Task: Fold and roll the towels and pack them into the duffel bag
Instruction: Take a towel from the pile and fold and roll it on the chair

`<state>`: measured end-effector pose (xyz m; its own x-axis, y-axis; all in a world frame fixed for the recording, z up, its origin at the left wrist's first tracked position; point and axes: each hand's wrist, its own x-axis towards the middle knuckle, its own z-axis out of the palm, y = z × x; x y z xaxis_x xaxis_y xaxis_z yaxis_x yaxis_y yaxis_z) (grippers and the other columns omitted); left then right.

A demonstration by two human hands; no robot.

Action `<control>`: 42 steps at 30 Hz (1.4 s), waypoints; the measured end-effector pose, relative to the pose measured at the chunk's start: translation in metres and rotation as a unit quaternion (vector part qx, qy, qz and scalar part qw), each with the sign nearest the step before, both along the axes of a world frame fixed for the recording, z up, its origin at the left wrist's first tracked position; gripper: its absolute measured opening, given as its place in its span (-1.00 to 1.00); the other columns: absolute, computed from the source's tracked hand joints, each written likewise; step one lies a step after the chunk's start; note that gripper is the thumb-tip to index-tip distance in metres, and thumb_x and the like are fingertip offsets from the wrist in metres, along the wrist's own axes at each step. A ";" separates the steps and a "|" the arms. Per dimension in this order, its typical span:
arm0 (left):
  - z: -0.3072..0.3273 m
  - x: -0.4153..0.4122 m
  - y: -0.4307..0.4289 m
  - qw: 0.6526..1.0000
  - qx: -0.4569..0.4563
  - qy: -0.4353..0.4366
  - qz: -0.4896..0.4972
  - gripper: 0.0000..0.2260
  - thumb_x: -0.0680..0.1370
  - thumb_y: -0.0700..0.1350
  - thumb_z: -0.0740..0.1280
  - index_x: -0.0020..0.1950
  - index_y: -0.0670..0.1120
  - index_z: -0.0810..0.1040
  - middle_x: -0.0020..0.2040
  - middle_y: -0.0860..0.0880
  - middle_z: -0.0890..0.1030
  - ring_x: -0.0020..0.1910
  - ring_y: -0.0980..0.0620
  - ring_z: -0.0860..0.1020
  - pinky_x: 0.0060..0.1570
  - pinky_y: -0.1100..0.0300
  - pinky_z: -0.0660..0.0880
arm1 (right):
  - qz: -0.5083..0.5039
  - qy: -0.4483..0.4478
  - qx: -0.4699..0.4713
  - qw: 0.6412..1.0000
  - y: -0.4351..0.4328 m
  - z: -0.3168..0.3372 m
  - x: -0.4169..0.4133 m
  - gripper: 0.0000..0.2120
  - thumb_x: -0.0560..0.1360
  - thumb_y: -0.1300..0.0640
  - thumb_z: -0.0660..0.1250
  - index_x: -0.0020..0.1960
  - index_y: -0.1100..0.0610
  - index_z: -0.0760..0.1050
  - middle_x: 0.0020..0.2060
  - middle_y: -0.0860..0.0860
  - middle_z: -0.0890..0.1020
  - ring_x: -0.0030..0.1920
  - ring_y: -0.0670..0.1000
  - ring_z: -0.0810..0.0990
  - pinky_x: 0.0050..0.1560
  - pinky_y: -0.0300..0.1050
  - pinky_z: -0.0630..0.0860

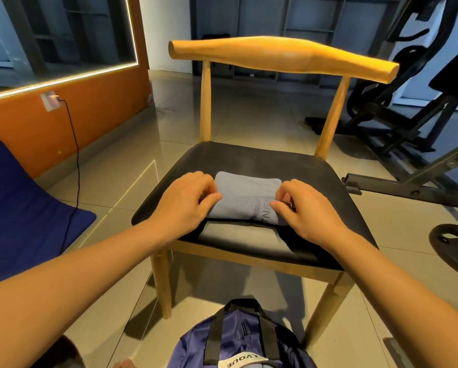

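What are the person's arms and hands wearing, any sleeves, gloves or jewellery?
Nothing that shows. The left forearm and right forearm are bare up to the frame edge, with no sleeve in view. The left hand and right hand are ungloved, and no watch, wristband or ring is visible.

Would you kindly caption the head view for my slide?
Left hand and right hand pinch a part-rolled grey-blue towel on a black-seated wooden chair, navy duffel bag nearby.

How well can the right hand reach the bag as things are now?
Probably yes. The bag lies on the floor in front of the chair, close under the right hand, and nothing shows between them. The hand pinches the towel, though, so it must first let go.
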<state>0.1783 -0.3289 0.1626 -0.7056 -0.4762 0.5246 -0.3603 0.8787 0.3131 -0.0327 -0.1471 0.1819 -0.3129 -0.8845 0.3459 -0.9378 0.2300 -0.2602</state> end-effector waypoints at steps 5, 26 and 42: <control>-0.014 0.007 0.003 0.985 -0.151 -0.025 -0.077 -0.62 0.60 0.26 0.27 0.12 0.00 0.66 0.07 0.07 0.63 0.06 0.08 0.50 0.04 0.12 0.49 | 0.035 0.088 -0.019 0.995 0.003 -0.007 -0.001 -0.77 0.62 -0.08 0.28 -0.04 0.04 0.60 -0.17 -0.11 0.48 -0.15 0.00 0.49 -0.14 -0.11 0.34; 0.004 -0.051 -0.032 0.979 0.108 -0.173 -0.021 -0.68 0.72 0.06 0.03 -0.12 0.01 0.45 -0.12 0.03 0.49 -0.02 -0.04 0.44 0.11 -0.05 0.37 | 0.024 0.146 0.052 0.988 -0.010 0.003 0.015 -0.64 0.60 -0.26 0.15 -0.03 0.00 0.54 -0.13 -0.06 0.51 -0.11 0.01 0.48 -0.02 0.00 0.42; -0.008 -0.080 -0.020 0.992 0.008 -0.086 -0.092 -0.57 0.71 0.10 0.03 0.33 -0.04 0.59 0.29 0.01 0.60 0.27 0.04 0.49 0.32 -0.02 0.42 | -0.017 0.129 -0.048 0.990 -0.029 -0.005 0.002 -0.76 0.65 -0.05 0.18 0.04 0.03 0.57 -0.07 -0.03 0.55 -0.05 0.05 0.49 0.04 0.02 0.41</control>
